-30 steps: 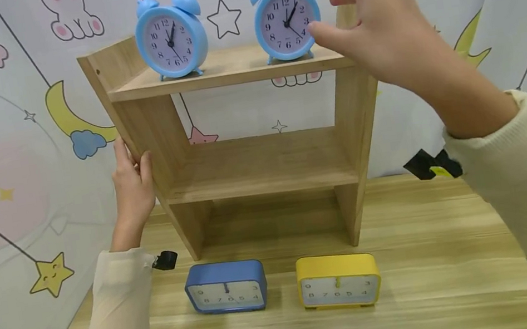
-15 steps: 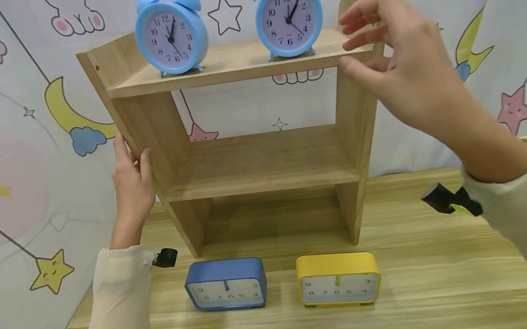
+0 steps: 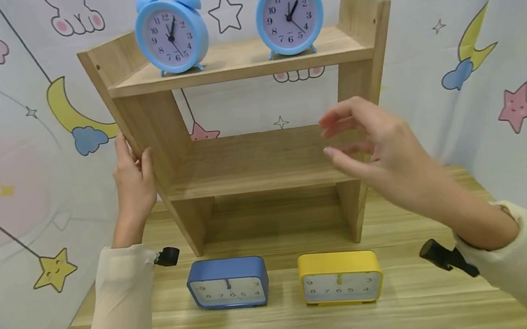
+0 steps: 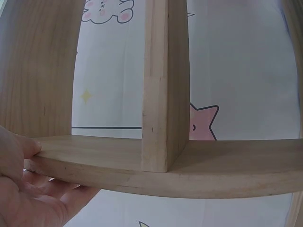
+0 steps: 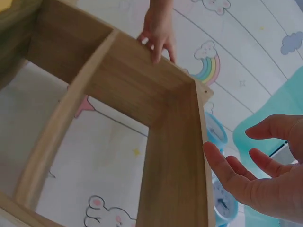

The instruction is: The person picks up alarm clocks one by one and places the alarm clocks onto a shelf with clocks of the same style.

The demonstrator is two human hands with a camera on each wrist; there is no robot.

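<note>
The wooden shelf (image 3: 249, 133) stands upright on the table (image 3: 416, 311), its long axis vertical, its open front facing the person and its back to the cartoon-printed curtain (image 3: 1, 167); it has a top board, a middle board and an open space at the bottom between two side panels. It sits at the middle of the table's far edge, between the two hands. The left hand (image 3: 134, 185) grips the front edge of the left side panel at about the height of the middle board, fingers on the outer face and thumb curled round the edge; the left wrist view shows the same hold (image 4: 23, 189) on the board's edge. The right hand (image 3: 384, 156) hangs free in front of the right end of the middle board, fingers loosely spread and slightly bent, holding nothing and not touching the wood; the right wrist view shows it (image 5: 265, 179) open just beside the panel. A second ago this hand was up by the right clock on the top board, half a second ago it was at the top right corner, and now it has dropped to the middle level, while the left hand has kept its hold and the shelf has not shifted. Two round blue clocks stand on the top board, one left (image 3: 170, 28) and one right (image 3: 289, 10), faces forward. Two flat rectangular clocks lie on the table before the shelf, blue (image 3: 228, 283) on the left, yellow (image 3: 341, 278) on the right, just below the right hand.
</note>
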